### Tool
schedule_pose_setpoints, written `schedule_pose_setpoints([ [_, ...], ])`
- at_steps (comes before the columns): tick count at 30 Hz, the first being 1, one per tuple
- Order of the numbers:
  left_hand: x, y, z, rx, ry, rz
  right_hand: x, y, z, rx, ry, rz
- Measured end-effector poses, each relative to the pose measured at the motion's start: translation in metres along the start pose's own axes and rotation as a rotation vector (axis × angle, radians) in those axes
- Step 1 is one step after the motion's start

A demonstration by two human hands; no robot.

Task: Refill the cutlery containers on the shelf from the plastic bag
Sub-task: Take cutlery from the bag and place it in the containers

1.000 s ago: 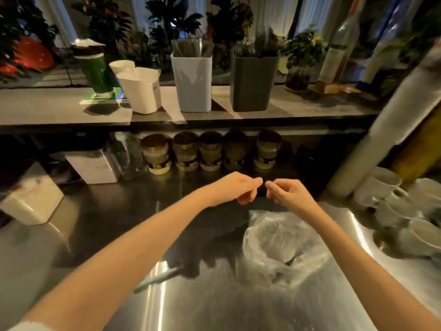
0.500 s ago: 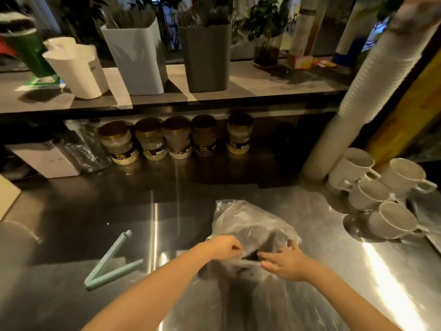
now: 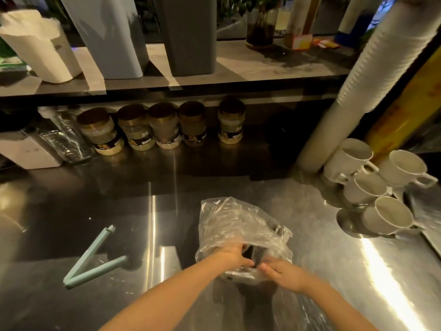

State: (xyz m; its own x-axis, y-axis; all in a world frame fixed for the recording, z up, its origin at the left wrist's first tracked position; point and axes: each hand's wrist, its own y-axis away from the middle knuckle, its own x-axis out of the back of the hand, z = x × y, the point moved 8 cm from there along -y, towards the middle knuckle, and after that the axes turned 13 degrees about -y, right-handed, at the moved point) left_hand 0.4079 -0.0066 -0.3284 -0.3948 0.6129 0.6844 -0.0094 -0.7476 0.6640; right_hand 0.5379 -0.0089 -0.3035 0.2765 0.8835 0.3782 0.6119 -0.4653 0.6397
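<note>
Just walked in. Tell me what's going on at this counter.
A person is working at the mouth of the clear plastic bag on the steel counter. The left hand grips its near edge; the right hand is on the edge beside it, though blur hides whether it pinches. A green bag clip lies open to the left. The white container and grey container on the shelf above are untouched.

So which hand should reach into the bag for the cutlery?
Probably the left hand: its fingers curl at the opening of the plastic bag, and the white container and grey container stand toward its side. The right hand pinches the near edge, steadying it.
</note>
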Motion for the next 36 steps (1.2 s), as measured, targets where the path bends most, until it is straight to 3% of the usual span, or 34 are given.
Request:
schedule_pose_setpoints([
  [7,-0.005,-0.001,0.01,-0.024,-0.142,-0.02,0.005,0.008,0.02,-0.12,-0.225,0.101],
  [13,-0.009,0.005,0.027,-0.033,-0.285,0.007,0.004,0.005,0.011,-0.064,-0.309,0.126],
  [23,-0.003,0.011,0.013,-0.017,-0.004,-0.035,0.004,0.01,0.013,-0.038,-0.362,0.178],
  [26,0.002,0.01,0.005,-0.028,0.041,-0.112,0.003,0.013,0.007,0.012,-0.388,0.191],
  [30,-0.001,0.01,-0.002,-0.015,0.304,-0.268,0.0,0.014,0.002,0.024,-0.364,0.133],
  [36,0.008,0.011,-0.016,0.092,0.538,-0.313,0.005,0.01,0.008,-0.046,-0.229,0.161],
])
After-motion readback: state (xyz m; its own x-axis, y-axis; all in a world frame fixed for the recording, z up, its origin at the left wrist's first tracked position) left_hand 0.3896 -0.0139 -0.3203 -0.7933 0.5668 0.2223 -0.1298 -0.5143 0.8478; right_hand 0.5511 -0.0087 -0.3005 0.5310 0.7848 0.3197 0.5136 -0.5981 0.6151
